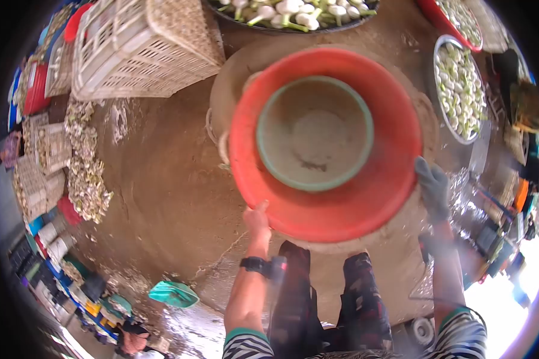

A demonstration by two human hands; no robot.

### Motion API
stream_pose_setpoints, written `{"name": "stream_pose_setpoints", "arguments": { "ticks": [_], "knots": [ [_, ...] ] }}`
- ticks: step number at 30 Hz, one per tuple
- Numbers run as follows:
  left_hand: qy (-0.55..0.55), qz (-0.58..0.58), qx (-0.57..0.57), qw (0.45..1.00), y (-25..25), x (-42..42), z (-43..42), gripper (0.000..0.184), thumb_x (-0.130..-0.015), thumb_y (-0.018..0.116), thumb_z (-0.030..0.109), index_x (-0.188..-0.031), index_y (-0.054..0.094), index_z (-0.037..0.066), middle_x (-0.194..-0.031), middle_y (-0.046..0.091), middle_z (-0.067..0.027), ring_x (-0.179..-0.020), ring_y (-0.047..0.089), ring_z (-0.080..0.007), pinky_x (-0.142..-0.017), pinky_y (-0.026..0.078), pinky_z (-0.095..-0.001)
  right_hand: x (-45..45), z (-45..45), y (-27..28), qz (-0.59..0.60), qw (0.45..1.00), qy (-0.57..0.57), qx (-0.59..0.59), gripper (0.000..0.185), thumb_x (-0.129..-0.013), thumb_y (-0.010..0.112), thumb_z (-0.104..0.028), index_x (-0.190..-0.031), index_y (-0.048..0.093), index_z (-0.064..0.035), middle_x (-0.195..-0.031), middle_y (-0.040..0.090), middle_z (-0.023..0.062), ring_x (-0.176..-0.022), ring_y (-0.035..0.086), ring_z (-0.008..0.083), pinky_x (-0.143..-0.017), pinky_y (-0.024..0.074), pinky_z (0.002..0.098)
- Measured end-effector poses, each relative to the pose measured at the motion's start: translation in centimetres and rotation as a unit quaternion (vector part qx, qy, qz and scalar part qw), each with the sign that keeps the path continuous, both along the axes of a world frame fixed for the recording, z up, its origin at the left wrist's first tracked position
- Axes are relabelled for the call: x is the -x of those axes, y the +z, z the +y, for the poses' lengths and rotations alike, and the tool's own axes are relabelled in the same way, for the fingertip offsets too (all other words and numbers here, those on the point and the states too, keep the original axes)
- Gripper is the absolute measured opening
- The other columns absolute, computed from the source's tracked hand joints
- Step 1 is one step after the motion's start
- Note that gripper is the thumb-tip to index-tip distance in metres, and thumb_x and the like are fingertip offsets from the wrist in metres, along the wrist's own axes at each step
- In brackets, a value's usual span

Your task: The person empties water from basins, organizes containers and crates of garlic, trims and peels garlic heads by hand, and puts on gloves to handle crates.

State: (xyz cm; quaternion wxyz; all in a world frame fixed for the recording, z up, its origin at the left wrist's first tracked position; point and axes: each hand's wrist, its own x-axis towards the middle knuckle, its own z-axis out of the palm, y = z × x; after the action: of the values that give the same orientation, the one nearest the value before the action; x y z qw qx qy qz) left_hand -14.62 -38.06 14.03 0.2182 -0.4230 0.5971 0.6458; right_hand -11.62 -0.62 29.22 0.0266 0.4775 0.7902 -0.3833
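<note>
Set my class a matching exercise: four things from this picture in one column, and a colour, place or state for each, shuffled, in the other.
Things:
1. Tub
2. Bowl
3. Left hand
4. Right hand

Descriptions:
A. Green-rimmed, inside a larger vessel
B. Gloved in grey
C. Red
D. Ungloved

Pairs: 1-C, 2-A, 3-D, 4-B
</note>
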Motion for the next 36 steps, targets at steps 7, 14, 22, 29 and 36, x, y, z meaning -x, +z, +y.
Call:
{"name": "stream_pose_setpoints", "arguments": {
  "ticks": [7,14,22,29,36],
  "knots": [
    [0.059,-0.029,-0.195,0.979,0.3,-7.3,8.3,0.039,-0.077,0.06,0.007,-0.112,0.051,-0.006,-0.1,0.06,-0.014,-0.086,0.061,-0.0237,-0.073,0.052,-0.0353,0.5,0.5,14.6,-0.06,0.941,0.199,-0.268,0.036,-0.085,0.06,-0.033,-0.088,0.059,0.0027,-0.06,0.05,0.0107,-0.055,0.041,0.0153,-0.05,0.035,0.032],
    [0.029,-0.186,-0.327,0.926,-0.7,-9.3,14.3,0.034,-0.078,0.059,0.007,-0.109,0.052,-0.006,-0.097,0.06,-0.0157,-0.08,0.063,-0.027,-0.061,0.055,-0.037,-1.3,-0.3,20.3,-0.11,0.904,0.23,-0.344,0.028,-0.085,0.058,-0.025,-0.091,0.055,0.0025,-0.065,0.053,0.0176,-0.057,0.048,0.0253,-0.055,0.0397,0.0349],
    [-0.022,-0.216,-0.269,0.938,1.8,-13.8,21.5,0.032,-0.074,0.061,0.004,-0.102,0.056,-0.008,-0.092,0.061,-0.0171,-0.076,0.063,-0.0276,-0.064,0.054,-0.0398,-10.1,9.1,18.3,-0.089,0.96,0.054,-0.26,0.02,-0.087,0.057,-0.015,-0.074,0.053,-0.0001,-0.061,0.046,0.0064,-0.058,0.043,0.0108,-0.052,0.0358,0.028],
    [-0.027,-0.181,-0.263,0.947,0.2,-21.7,30.8,0.03,-0.072,0.059,0.003,-0.099,0.057,-0.008,-0.089,0.062,-0.0157,-0.077,0.063,-0.0254,-0.069,0.053,-0.0369,-16.4,18.7,17.6,-0.047,0.982,0.004,-0.181,0.03,-0.087,0.059,-0.021,-0.069,0.051,0.0011,-0.058,0.044,0.0043,-0.058,0.038,0.0106,-0.055,0.0353,0.0283],
    [-0.102,-0.151,-0.18,0.967,0.6,-23.5,36.2,0.028,-0.072,0.06,0.003,-0.098,0.058,-0.007,-0.09,0.063,-0.0127,-0.078,0.063,-0.0226,-0.07,0.052,-0.0347,-23.8,27.5,13.9,-0.062,0.978,-0.016,-0.198,0.029,-0.087,0.059,-0.019,-0.071,0.05,0.0034,-0.059,0.043,0.0072,-0.056,0.038,0.0148,-0.054,0.0356,0.0313]
  ]
}}
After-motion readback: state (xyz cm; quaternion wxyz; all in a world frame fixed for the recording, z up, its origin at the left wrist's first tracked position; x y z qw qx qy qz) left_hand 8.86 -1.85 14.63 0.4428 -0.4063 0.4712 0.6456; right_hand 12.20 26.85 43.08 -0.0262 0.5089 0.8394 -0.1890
